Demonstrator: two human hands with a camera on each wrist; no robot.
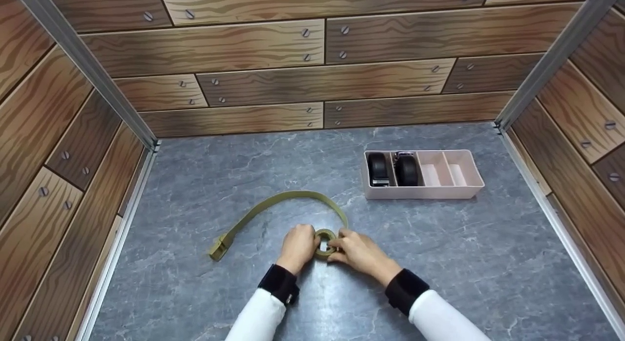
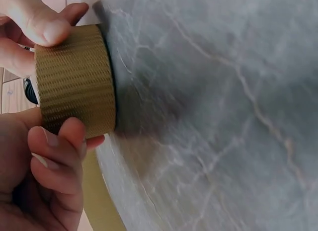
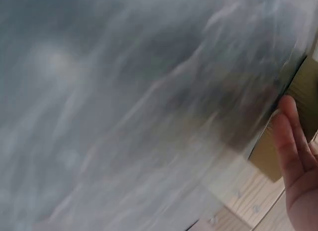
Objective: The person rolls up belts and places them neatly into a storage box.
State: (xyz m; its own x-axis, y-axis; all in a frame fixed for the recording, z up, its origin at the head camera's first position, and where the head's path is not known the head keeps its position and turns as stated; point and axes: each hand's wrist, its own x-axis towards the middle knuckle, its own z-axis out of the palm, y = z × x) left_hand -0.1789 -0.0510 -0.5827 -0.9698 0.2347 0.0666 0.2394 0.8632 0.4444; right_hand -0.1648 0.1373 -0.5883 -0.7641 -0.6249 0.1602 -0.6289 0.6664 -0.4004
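Note:
An olive-green webbing belt lies on the grey marbled surface, part of it wound into an upright-walled coil (image 1: 324, 232) between both hands. Its loose length (image 1: 293, 194) arcs up and leftward to a buckle (image 1: 218, 248). My left hand (image 1: 298, 245) grips the coil's left side, fingers curled against the webbing. From the right, my right hand (image 1: 361, 250) pinches the coil, some fingertips inside the ring and the thumb outside. In the left wrist view the wound belt (image 2: 74, 77) shows its ribbed outer face. Right-hand fingers (image 3: 293, 141) lie along the strap in the right wrist view.
A pale pink divided box (image 1: 420, 192) stands at the back right. Two black rolled belts (image 1: 378, 167) sit in its left compartments. Wood-patterned walls (image 1: 244, 48) with metal corner rails enclose the surface at the back and both sides.

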